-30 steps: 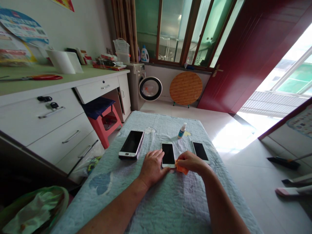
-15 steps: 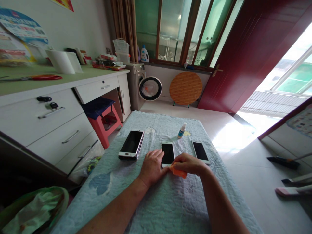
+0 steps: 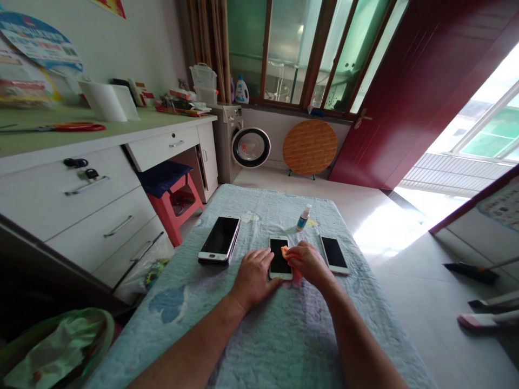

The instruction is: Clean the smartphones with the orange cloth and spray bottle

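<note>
A white smartphone (image 3: pixel 278 265) with a dark screen lies face up on the cloth-covered table. My left hand (image 3: pixel 252 275) grips it, fingers along its left edge and thumb at the lower edge. Pinched in my right hand (image 3: pixel 308 261) is an orange cloth (image 3: pixel 285 252), which touches the screen's upper right part. Some of the cloth is hidden under the fingers. To the right lies a second white smartphone (image 3: pixel 334 254), and on the left a stack of phones (image 3: pixel 219 237) has a white one on top. A small spray bottle (image 3: pixel 303 218) stands upright behind them.
A pale blue quilted cloth (image 3: pixel 275 346) covers the table. A white desk (image 3: pixel 101 200) and a pink stool (image 3: pixel 178 202) are on the left, with a green-rimmed bin (image 3: pixel 107 329) at lower left. Beyond stand a washing machine (image 3: pixel 227 135) and a round wooden tabletop (image 3: pixel 310 146).
My right hand has moved up and slightly left, taking the orange cloth from the phone's lower right corner onto its screen. My left hand stays on the phone.
</note>
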Motion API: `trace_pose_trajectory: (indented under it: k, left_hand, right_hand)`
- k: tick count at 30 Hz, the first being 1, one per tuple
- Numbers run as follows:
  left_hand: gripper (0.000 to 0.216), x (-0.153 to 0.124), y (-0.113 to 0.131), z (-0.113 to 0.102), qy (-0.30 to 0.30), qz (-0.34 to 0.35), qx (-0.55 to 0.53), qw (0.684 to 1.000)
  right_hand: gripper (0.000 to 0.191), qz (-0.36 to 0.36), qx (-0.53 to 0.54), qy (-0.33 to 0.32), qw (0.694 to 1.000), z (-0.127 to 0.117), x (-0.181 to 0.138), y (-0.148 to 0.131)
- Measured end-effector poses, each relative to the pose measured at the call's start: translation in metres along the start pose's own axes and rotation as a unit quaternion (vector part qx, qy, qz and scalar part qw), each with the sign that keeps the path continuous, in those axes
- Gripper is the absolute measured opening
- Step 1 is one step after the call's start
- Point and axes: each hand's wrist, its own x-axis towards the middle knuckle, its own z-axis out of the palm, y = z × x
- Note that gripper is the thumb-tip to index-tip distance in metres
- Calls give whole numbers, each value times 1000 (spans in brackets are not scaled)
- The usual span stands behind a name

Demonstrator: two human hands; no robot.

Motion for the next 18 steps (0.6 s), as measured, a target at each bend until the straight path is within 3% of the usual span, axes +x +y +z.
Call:
trace_pose_trajectory:
  k: [6, 13, 18]
  left_hand:
    - [63, 1, -7, -3, -28, 10, -12, 999]
    - [61, 0, -6, -4, -38, 2, -11, 999]
    - [62, 2, -8, -9, -65, -4, -29, 997]
  right_hand:
    - [17, -4, -12, -4, 1000, -6, -3, 3]
    - [16, 36, 35, -153, 987, -27, -16, -17]
    - [25, 35, 5, -193, 981, -32, -19, -18]
